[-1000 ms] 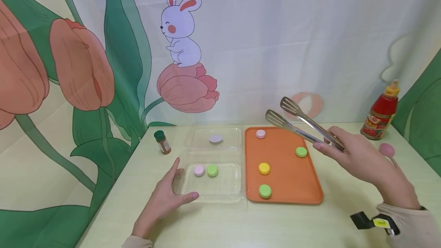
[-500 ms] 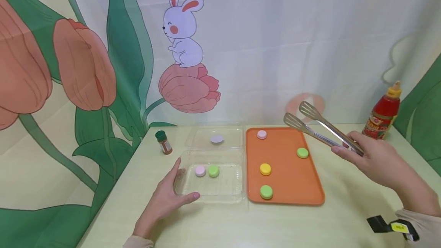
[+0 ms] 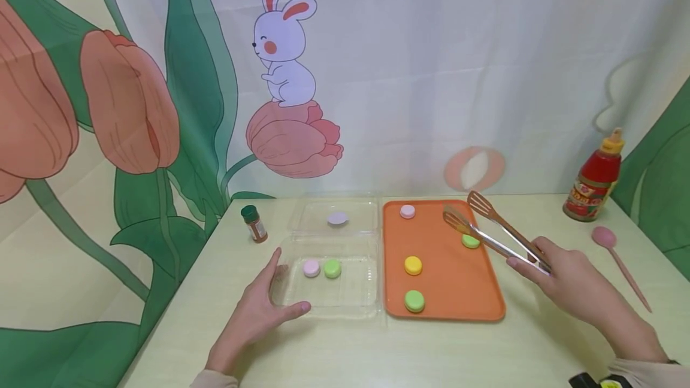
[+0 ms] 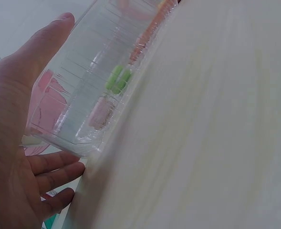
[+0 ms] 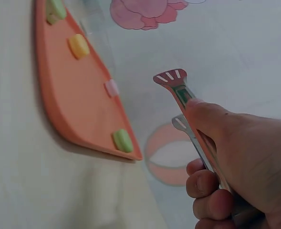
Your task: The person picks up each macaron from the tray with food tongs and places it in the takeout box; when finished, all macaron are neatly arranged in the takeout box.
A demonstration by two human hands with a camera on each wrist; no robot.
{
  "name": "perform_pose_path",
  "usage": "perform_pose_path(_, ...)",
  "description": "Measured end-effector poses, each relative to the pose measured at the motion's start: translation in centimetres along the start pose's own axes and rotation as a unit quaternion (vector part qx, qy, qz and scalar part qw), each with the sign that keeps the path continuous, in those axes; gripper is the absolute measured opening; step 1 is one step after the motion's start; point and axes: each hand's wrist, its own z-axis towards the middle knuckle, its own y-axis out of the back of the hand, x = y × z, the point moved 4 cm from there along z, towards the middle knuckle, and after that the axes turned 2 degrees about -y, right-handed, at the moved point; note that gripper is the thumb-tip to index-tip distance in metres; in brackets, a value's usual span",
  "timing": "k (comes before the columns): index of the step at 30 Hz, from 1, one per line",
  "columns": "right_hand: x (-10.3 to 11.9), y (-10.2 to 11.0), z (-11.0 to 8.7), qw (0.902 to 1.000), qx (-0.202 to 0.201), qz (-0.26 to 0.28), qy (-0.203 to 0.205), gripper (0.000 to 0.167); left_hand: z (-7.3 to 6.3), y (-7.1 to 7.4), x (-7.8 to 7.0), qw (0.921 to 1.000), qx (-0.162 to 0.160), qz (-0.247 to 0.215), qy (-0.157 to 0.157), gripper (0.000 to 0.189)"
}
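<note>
In the head view my right hand [image 3: 574, 283] grips metal tongs [image 3: 496, 245] with slotted ends. Their tips are spread, and the nearer one overlaps the green macaron [image 3: 471, 241] at the right of the orange tray [image 3: 458, 292]. Also on that tray lie a pink macaron [image 3: 407, 212], a yellow macaron [image 3: 413, 266] and another green macaron [image 3: 414, 301]. My left hand [image 3: 257, 310], thumb and fingers spread, rests around the left front corner of a clear plastic container [image 3: 356, 292]. A lilac macaron [image 3: 311, 268] and a green macaron [image 3: 332, 268] sit inside it.
The container's lid [image 3: 309, 214] lies folded back, with a pale lilac disc [image 3: 338, 218] on it. At the left stands a green-capped spice jar [image 3: 254, 224]. A red sauce bottle [image 3: 593, 181] and a pink spoon [image 3: 620, 262] are at the right, and a printed curtain [image 3: 399, 76] hangs behind.
The tongs first shifted right, then came down toward the green macaron at the tray's right side. The pink spoon now shows in full. My left hand has stayed at the container.
</note>
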Motion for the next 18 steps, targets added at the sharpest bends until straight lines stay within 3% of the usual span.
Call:
perform_pose_path(8, -0.9, -2.3, -0.2, 0.9999, 0.003, 0.002, -0.01, 0.041, 0.0, 0.0, 0.0, 1.0, -0.001, -0.006, -0.001, 0.135)
perform_pose_path(18, -1.7, -3.6, -0.3, 0.9996, 0.017, -0.008, -0.02, 0.043, 0.0, 0.0, 0.0, 1.0, 0.002, -0.002, -0.002, 0.135)
